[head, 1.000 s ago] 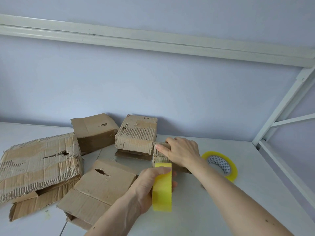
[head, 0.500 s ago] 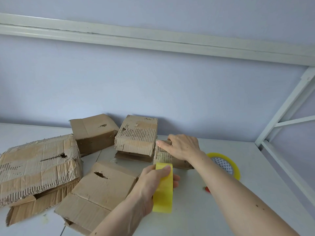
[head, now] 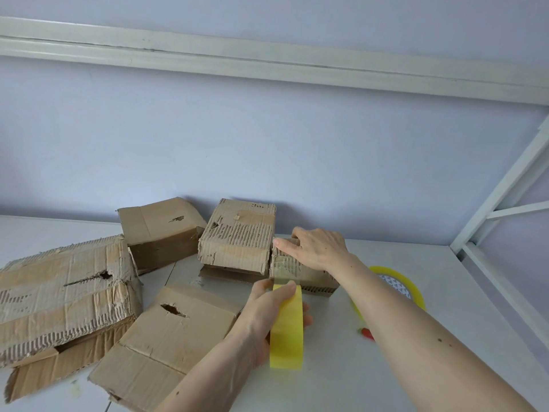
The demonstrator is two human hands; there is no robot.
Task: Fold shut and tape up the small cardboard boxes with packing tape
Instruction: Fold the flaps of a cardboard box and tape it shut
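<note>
Yellow tape roll [head: 286, 328] gripped in my left hand [head: 261, 319]. Right hand [head: 318, 248] lies flat-fingered on small cardboard box [head: 292, 267] at 12 o'clock from the roll.

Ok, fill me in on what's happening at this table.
A person is taping a small cardboard box near the wall. The right hand presses down on its top while the left hand grips a yellow tape roll, a clear strip running from it to the box. Four other worn boxes and a second tape roll lie around.
</note>
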